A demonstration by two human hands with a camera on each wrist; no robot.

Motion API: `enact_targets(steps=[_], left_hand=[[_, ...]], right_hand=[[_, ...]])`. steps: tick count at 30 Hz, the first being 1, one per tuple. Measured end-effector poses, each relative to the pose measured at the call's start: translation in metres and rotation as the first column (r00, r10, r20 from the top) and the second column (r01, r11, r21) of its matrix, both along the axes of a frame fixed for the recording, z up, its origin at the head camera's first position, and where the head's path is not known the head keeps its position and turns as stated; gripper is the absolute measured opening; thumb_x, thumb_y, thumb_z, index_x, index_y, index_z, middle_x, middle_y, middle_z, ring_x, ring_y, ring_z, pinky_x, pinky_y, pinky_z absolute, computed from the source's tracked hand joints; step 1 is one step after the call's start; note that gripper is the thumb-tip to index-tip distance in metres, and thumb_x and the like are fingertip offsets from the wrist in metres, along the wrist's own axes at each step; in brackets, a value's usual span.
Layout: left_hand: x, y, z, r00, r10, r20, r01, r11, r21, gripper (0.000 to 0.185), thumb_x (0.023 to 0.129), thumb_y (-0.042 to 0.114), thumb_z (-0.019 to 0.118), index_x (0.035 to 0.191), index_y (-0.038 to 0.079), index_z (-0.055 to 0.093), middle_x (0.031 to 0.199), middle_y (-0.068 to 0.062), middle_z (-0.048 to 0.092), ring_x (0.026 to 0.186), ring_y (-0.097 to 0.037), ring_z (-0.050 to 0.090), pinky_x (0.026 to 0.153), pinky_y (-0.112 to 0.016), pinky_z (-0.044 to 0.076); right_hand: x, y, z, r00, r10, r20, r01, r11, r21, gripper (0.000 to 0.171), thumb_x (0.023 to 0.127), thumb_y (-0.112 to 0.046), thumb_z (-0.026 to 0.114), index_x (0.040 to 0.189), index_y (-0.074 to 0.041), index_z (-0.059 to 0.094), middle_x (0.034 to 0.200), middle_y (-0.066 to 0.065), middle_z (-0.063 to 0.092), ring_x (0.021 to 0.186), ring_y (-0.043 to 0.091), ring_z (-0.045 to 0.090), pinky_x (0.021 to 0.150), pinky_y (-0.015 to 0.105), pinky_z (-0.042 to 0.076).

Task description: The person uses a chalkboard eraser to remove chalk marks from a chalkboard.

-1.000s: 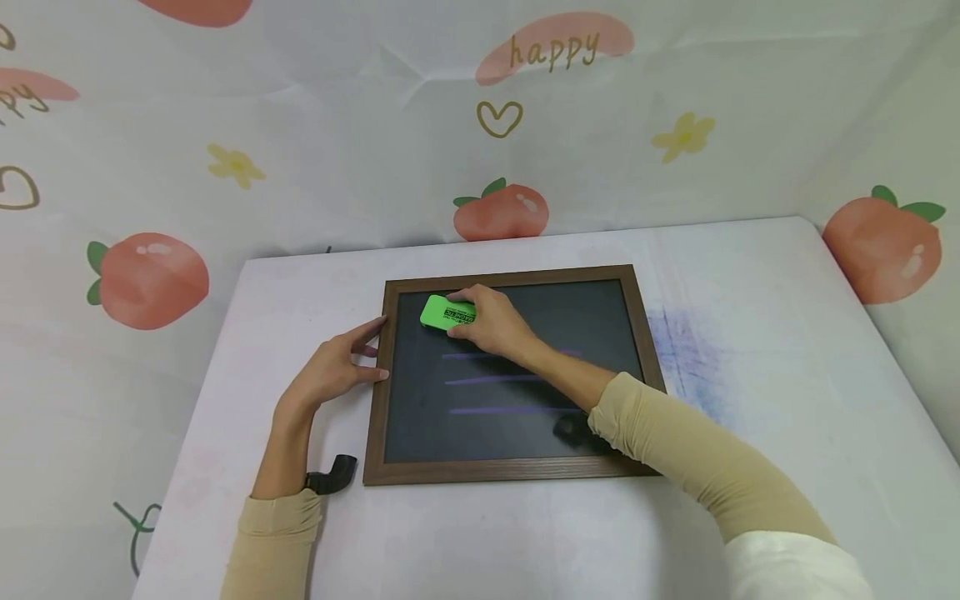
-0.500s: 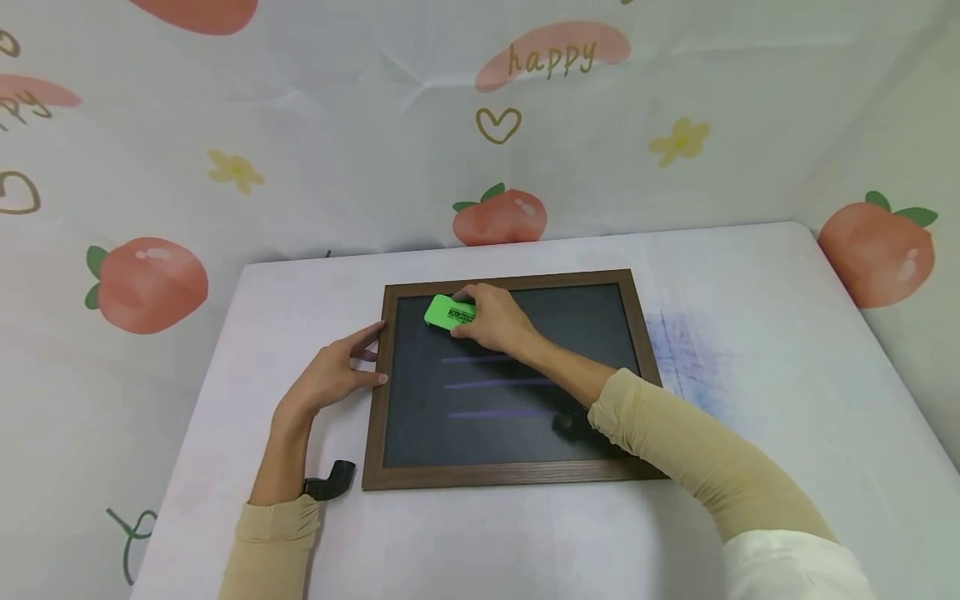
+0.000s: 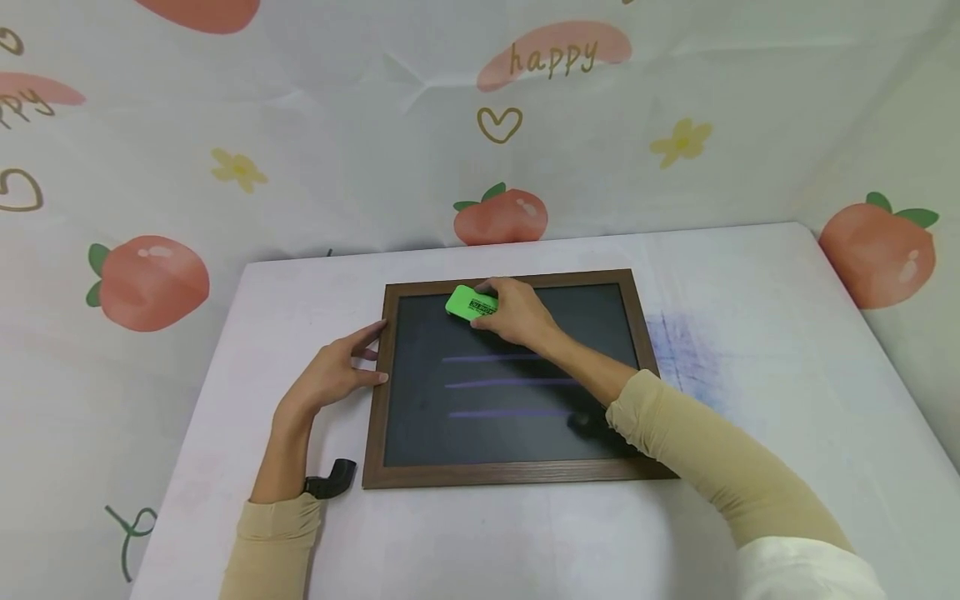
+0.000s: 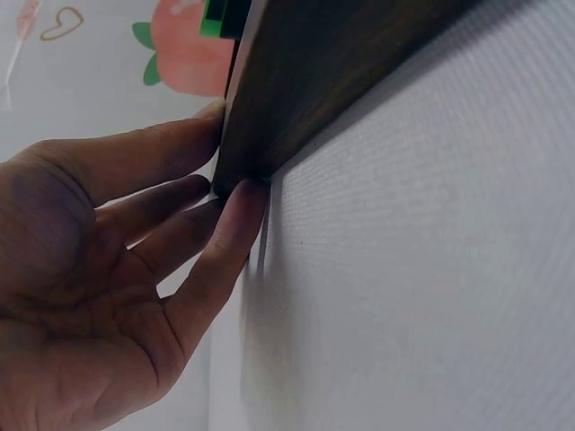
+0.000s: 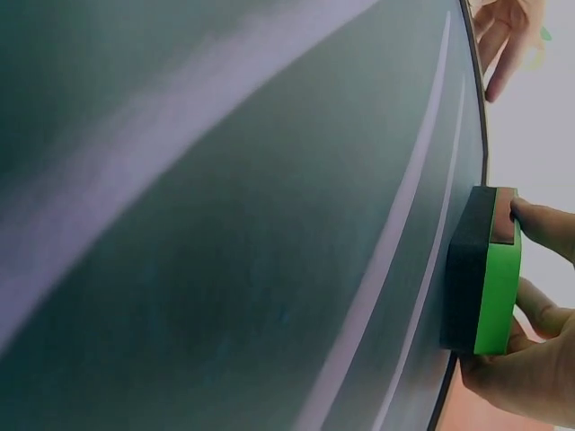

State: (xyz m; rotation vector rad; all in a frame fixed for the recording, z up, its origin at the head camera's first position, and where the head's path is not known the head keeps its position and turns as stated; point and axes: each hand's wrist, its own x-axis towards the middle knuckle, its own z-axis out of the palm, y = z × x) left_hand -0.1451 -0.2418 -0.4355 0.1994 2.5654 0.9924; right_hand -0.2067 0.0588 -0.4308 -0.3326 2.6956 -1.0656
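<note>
At the left, one left hand (image 3: 332, 369) rests its extended, slightly spread fingertips against the left side of the brown frame (image 3: 450, 475), holding nothing. The frame surrounds a flat, dark board (image 3: 420, 433) marked with purple lines (image 3: 510, 384) running roughly left to right, parallel, the nearest one palest in the head view. Beyond them, left of centre and close to the far side of the board, is a rectangular eraser (image 3: 467, 302) with rounded corners — bright green on top with black print, dark underneath in the right wrist view. The right hand (image 3: 521, 313) grips it by its right end, thumb on the near side and fingers on the far side.

Against half a second ago, the eraser and right hand sit further right; the left hand stays at the frame, and the purple lines look unchanged.

Counted: two hands, one framed board, three purple lines, one eraser. On the white tabletop (image 3: 450, 542), right of the board, is one blue smudge (image 3: 686, 358) — and on the backdrop beyond, two yellow flowers (image 3: 238, 170), one left, one right.
</note>
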Motion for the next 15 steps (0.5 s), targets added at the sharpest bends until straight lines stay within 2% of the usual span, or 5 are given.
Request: enact_targets(steps=[10,15], left_hand=[[0.000,-0.002,-0.004,1.000,0.008,0.008,-0.008,1.000,0.010,0.086,0.084,0.009,0.077,0.156,0.014,0.032,0.147,-0.021,0.047,0.124,-0.040,0.053,0.098,-0.058,0.042],[-0.001,-0.003,-0.004,1.000,0.010,0.008,-0.011,1.000,0.009,0.086,0.084,0.009,0.077,0.156,0.015,0.032,0.148,-0.020,0.047,0.124,-0.039,0.052,0.098,-0.058,0.041]], right_hand=[[0.001,0.011,-0.001,1.000,-0.011,0.010,0.011,1.000,-0.012,0.057,0.081,-0.027,0.083,0.131,-0.013,0.062,0.110,0.004,0.065,0.094,0.021,0.055,0.082,0.035,0.045],[0.002,0.019,-0.002,0.999,-0.032,0.037,0.034,0.998,-0.051,0.055,0.080,-0.027,0.083,0.129,-0.014,0.061,0.102,0.006,0.064,0.084,0.021,0.058,0.072,0.034,0.048]])
